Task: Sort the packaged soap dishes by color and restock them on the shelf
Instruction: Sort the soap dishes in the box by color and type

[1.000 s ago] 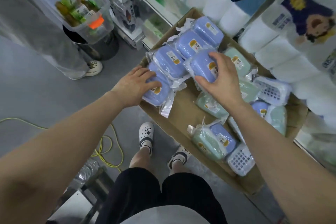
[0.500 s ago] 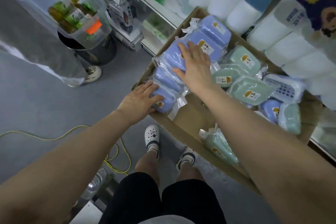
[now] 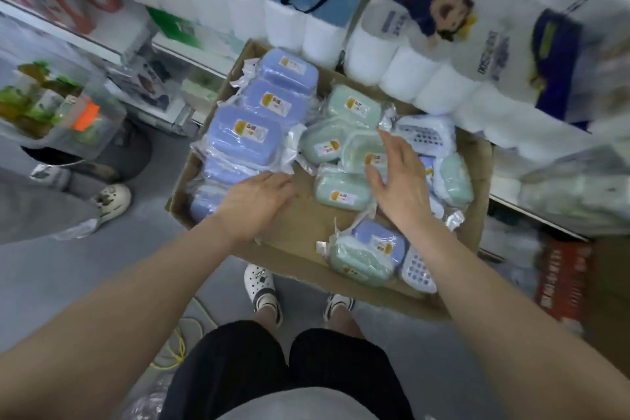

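Fingers (image 3: pixel 397 150) of our right hand (image 3: pixel 402 186) are spread open and grip nothing; the hand hovers over the green soap dishes (image 3: pixel 342 193), with the palm turned left and the fingertips close to one green pack; we cannot tell whether they touch it. Fingers of our left hand (image 3: pixel 255 199) are loosely extended, palm down, holding nothing; the hand lies over the near end of the blue row, and its fingertips reach the bare floor of the cardboard box (image 3: pixel 296 232).

All packs lie in this shallow box, which sits in front of the shelf (image 3: pixel 545 211); the blue soap dishes (image 3: pixel 245 140) form one overlapping row along the left side, running from near to far; each is sealed in clear film with a small label. The green group occupies the middle, just right of the blue row; a strip of bare cardboard separates the two near our left hand.

At the right of the box lie white slotted packs (image 3: pixel 426 138), one far and one near (image 3: pixel 417 271); a mixed blue and green pile (image 3: pixel 368 254) rests at the near edge, below our right wrist; one more green pack (image 3: pixel 455 181) leans at the right wall.

Toilet paper packs (image 3: pixel 409 58) stand just beyond the far edge of the box; a yellow cord (image 3: pixel 177 348) lies on the floor near our feet.
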Demonstrator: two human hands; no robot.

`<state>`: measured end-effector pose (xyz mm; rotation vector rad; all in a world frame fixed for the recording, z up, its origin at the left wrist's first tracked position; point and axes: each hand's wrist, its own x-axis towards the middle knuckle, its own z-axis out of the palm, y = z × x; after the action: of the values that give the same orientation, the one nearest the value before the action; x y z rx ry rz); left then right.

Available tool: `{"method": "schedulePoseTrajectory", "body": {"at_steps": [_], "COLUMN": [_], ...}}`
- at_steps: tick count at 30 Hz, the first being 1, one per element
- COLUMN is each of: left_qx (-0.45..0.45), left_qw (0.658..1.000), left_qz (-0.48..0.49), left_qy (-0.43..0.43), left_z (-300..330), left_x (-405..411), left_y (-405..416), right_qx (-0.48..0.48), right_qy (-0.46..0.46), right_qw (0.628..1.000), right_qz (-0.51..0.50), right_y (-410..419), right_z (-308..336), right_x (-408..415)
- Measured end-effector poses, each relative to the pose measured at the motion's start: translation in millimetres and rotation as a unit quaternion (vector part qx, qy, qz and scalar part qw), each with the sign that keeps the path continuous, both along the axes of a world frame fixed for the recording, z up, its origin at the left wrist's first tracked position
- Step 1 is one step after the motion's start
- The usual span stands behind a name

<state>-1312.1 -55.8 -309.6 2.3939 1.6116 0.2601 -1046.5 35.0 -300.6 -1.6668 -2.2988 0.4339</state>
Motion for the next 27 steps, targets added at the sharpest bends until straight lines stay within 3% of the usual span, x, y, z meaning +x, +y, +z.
{"method": "schedulePoseTrajectory", "body": {"at_steps": [7, 13, 17, 21, 27], "left_qx": [0.017, -0.098, -0.276, -0.325, -0.391], "left_qw": [0.998, 0.989, 0.955, 0.942, 0.904], "left_qz": [-0.059, -0.103, -0.075, 0.003, 0.034], "left_qy": [-0.007, -0.042, 0.074, 0.089, 0.169], "left_z": [-6, -31, -63, -75, -75], "left_x": [114, 173, 199, 214, 215], "left_y": [54, 68, 42, 36, 55], "right_qx": [-0.034, -0.053, -0.021, 0.000, -0.022], "right_qy": [-0.066, -0.095, -0.105, -0.163, -0.317], "right_qw": [0.995, 0.994, 0.992, 0.982, 0.942], "right_qz": [-0.070, 0.014, 0.070, 0.091, 0.106], "right_y": [8, 27, 49, 74, 96], "right_z": [-23, -48, -62, -78, -91], "right_x": [139, 171, 166, 159, 139]}}
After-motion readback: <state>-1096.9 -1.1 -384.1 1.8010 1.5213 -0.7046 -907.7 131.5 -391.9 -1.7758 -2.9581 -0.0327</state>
